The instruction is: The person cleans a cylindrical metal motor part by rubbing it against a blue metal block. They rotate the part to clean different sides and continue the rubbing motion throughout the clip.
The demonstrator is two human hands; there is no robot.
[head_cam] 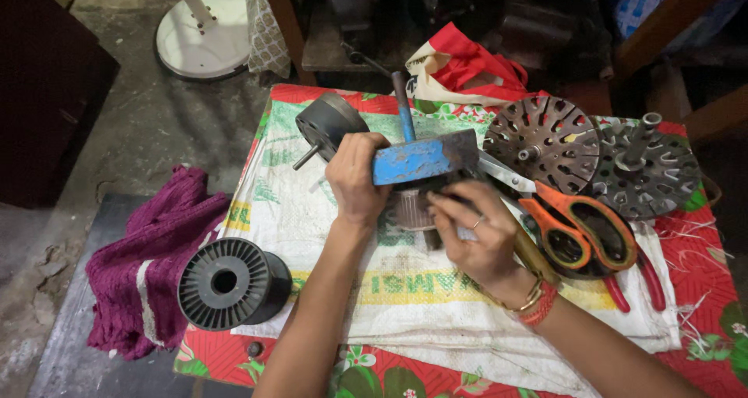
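One blue metal block (421,159) is gripped by left hand (354,181) fingers; right hand (477,238) fingers are pinched beneath it. Two slotted discs (544,139) and one pair of orange scissors (580,223) are seen near the desk's far right corner; one black spool (230,283) lies at the near left corner.

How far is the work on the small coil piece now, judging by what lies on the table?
Done: two slotted metal covers lie detached at the right. In hand: the left hand grips a blue metal block over a small ribbed core, which the right hand touches. Left: the black spool and orange scissors lie unused.
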